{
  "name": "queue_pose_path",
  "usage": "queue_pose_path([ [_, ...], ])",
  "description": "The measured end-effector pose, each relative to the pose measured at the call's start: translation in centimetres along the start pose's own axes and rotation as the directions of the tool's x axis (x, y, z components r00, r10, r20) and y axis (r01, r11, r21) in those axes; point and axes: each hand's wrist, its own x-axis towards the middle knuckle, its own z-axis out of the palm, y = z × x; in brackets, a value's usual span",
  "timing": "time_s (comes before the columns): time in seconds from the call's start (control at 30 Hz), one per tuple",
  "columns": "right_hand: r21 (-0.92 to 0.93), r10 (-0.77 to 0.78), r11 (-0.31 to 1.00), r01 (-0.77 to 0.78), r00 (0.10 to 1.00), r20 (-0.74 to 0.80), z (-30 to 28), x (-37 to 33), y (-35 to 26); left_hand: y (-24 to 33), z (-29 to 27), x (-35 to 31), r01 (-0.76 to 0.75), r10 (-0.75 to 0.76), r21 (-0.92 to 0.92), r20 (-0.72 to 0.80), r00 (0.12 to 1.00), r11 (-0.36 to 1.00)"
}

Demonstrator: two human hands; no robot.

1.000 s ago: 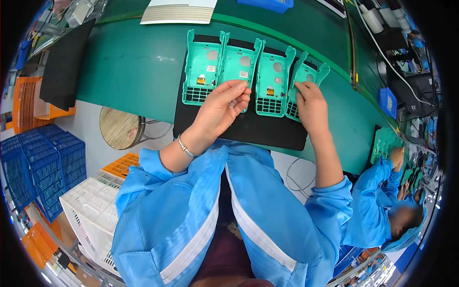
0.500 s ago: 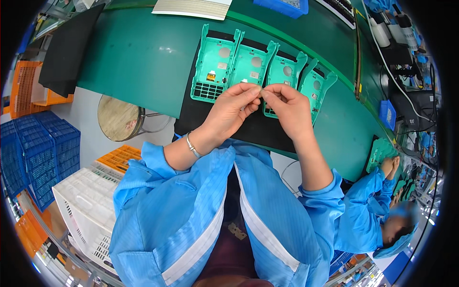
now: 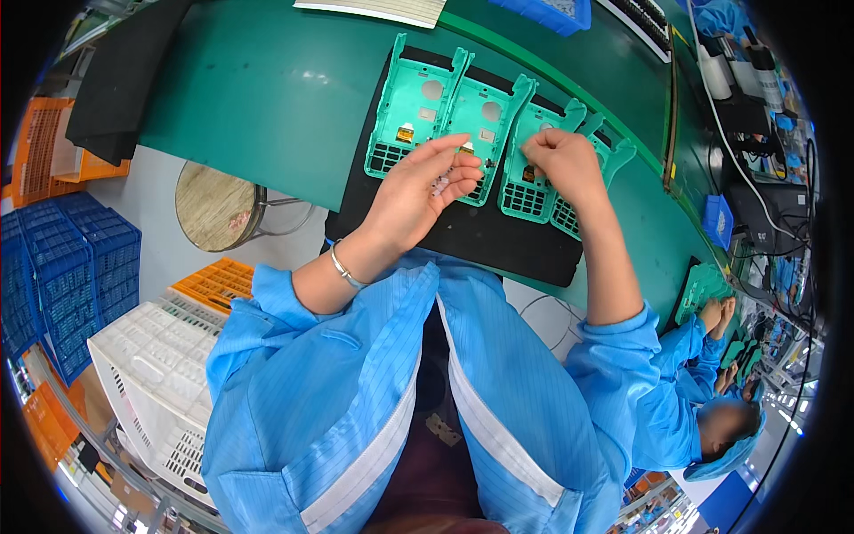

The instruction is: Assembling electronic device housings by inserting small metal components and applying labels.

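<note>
Four teal plastic device housings, two of them the leftmost housing and the one beside it, lie in a row on a black mat. Each has a round hole and a keypad grid. My left hand hovers over the near end of the two left housings, its fingers curled around small pale pieces. Over the third housing, my right hand has its fingers pinched together; whatever is between the tips is hidden. The rightmost housing is partly covered by that hand.
The mat lies on a green worktable. A blue bin stands at the back. To the left are a round stool, a white crate and blue crates. A co-worker sits at the right.
My hands have parted from where their fingertips met. My right hand has moved right to the third housing, while the left has drawn slightly back left. The view has shifted a little.
</note>
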Motion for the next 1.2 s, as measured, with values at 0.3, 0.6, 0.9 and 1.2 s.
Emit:
queue_pose_path([
  [0.3,-0.200,-0.072,0.976,0.086,0.994,0.078,0.0,1.8,-0.3,0.6,-2.3,-0.1,0.006,-0.008,0.033,0.031,0.999,0.999],
  [0.6,-0.362,-0.189,0.912,0.193,0.981,0.047,0.4,0.5,-1.1,1.3,-1.5,-0.2,-0.117,0.118,0.109,-0.006,0.993,0.987],
  [0.9,-0.577,-0.654,0.688,0.440,0.720,-0.232,3.5,-3.1,2.1,1.4,-0.7,0.4,-0.030,0.035,-0.121,0.040,0.999,0.992],
  [1.2,-0.309,-0.797,0.603,0.735,0.572,-0.194,4.7,-5.0,-5.0,1.2,-0.6,0.1,-0.026,0.037,-0.161,0.067,0.997,0.987],
])
